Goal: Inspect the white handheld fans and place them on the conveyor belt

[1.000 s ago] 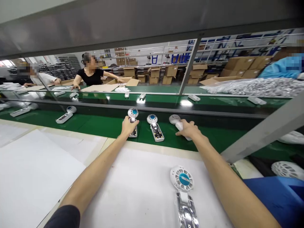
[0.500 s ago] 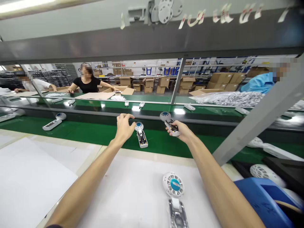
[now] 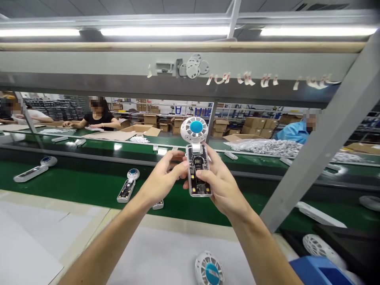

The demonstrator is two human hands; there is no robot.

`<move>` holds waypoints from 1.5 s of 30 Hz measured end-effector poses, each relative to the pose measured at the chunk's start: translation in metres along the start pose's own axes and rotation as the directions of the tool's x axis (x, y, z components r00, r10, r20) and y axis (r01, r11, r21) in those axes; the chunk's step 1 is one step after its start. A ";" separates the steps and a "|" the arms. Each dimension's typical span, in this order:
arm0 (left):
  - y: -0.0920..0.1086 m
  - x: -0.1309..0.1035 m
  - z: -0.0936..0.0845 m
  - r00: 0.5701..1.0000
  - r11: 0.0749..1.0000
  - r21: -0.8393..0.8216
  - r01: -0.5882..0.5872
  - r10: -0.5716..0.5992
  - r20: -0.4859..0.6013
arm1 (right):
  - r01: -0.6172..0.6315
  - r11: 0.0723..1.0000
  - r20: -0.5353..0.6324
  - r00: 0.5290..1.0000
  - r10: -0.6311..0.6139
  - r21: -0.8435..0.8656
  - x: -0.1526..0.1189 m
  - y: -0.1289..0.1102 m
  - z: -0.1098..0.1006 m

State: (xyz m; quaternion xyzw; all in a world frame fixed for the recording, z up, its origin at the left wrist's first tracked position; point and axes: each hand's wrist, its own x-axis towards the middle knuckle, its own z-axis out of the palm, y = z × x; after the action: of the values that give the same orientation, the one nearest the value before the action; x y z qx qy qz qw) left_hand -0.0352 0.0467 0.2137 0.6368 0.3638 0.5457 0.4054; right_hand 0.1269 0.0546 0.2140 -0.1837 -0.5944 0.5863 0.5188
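A small white handheld fan (image 3: 195,136) is held upright before me, its round head with a blue centre on top. Its handle is open at the front and shows a dark circuit board with a small display and yellow parts. My right hand (image 3: 222,178) grips the handle from the right, thumb on the board. My left hand (image 3: 164,176) closes on the handle's left edge with thumb and fingers; some fingertips are hidden behind it. Below, another handheld fan (image 3: 210,272) lies on the white-covered table, cut off by the lower edge.
On the green belt (image 3: 97,186) lie a fan with an exposed board (image 3: 126,189), a fan at far left (image 3: 35,170), and one partly behind my left wrist. A slanted metal post (image 3: 303,150) and a blue bin (image 3: 320,271) stand at right. Co-workers sit across.
My right hand has raised the fan upright to the middle. My left hand has moved from beside a fan on the belt to the held one. The view has tilted upward.
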 end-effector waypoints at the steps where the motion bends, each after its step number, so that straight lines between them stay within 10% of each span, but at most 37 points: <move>1: 0.000 -0.001 -0.001 0.998 0.998 -0.060 0.028 -0.024 0.057 | -0.008 1.000 0.022 1.000 0.008 0.001 0.000 0.002 0.002; 5: -0.001 -0.002 -0.006 0.983 0.970 -0.215 0.111 -0.075 0.168 | -0.067 0.998 0.091 0.994 0.066 0.005 0.000 0.016 0.012; 23: -0.015 0.002 -0.010 0.965 0.946 -0.226 0.231 -0.253 -0.071 | -0.075 0.984 0.150 0.984 0.100 -0.164 -0.005 0.042 0.025; 45: -0.013 0.002 -0.008 0.980 0.965 -0.240 0.107 -0.143 -0.141 | -0.030 0.962 0.152 0.986 0.074 -0.272 -0.007 0.040 0.023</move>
State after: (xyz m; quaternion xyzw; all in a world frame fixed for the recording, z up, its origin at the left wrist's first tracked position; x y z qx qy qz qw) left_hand -0.0435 0.0547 0.2037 0.5161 0.3681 0.6060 0.4805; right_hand 0.0947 0.0473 0.1813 -0.2203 -0.7033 0.5265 0.4239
